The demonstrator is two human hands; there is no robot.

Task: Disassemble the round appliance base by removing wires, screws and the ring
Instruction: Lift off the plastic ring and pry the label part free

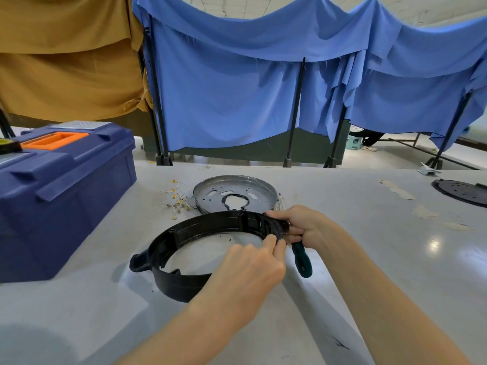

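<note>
Black plastic ring [168,283], a wide round band with ribbed inner walls and a stubby lug on its left side, lies flat on the smooth grey table [369,246], directly in front of the person. The left hand [247,270] has its grip closed, thumb and fingertips pinching the ring's right rim. The right hand [303,225] has its grip curled over the same stretch of rim, and a screwdriver [301,259] with a ridged green and black handle juts from under its palm. Just behind the ring sits a shallow round metal plate [218,191], dull silver with punched holes. Thin wires [178,198] with yellow ends lie tangled to the plate's left, near a dark blue plastic toolbox [66,193].
</note>
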